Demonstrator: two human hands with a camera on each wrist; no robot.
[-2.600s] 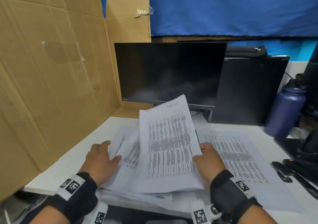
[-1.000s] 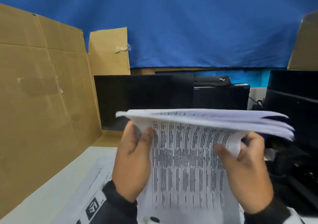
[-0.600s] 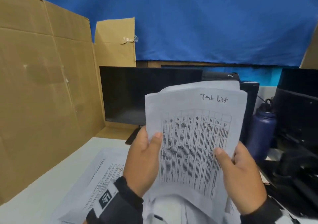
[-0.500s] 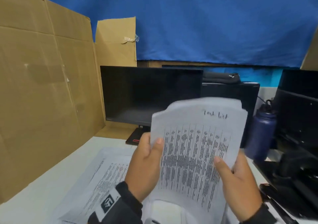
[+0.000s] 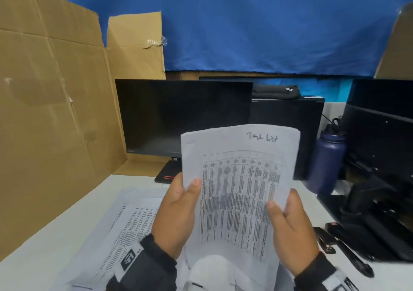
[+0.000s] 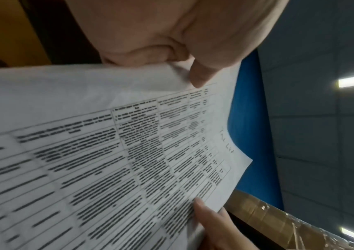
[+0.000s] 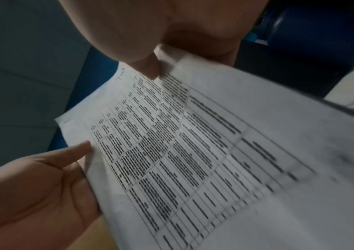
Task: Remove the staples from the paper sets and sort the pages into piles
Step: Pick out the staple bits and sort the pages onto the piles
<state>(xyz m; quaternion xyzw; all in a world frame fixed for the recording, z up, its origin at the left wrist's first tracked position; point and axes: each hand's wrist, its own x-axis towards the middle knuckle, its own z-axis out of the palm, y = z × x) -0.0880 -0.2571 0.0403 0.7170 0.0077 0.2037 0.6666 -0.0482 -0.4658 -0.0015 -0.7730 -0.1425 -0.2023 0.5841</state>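
Observation:
I hold a paper set (image 5: 237,192) upright in front of me, a printed table with handwriting at its top right. My left hand (image 5: 178,212) grips its left edge, thumb on the front. My right hand (image 5: 290,226) grips its right edge the same way. In the left wrist view the left thumb (image 6: 201,74) presses the paper set (image 6: 128,160); in the right wrist view the right thumb (image 7: 148,67) presses the page (image 7: 193,152). A pile of printed pages (image 5: 125,226) lies on the white desk (image 5: 44,246) below my left arm. No staple is visible.
A black monitor (image 5: 183,116) stands behind the papers, cardboard panels (image 5: 55,111) wall off the left. A dark blue bottle (image 5: 328,161) stands at right beside black equipment (image 5: 380,156). A black stapler-like tool (image 5: 326,239) and a pen (image 5: 355,259) lie at the desk's right.
The paper set was lifted off the desk with both hands, flipped upright, and its front page now faces me. It has dropped slightly lower over the last half second.

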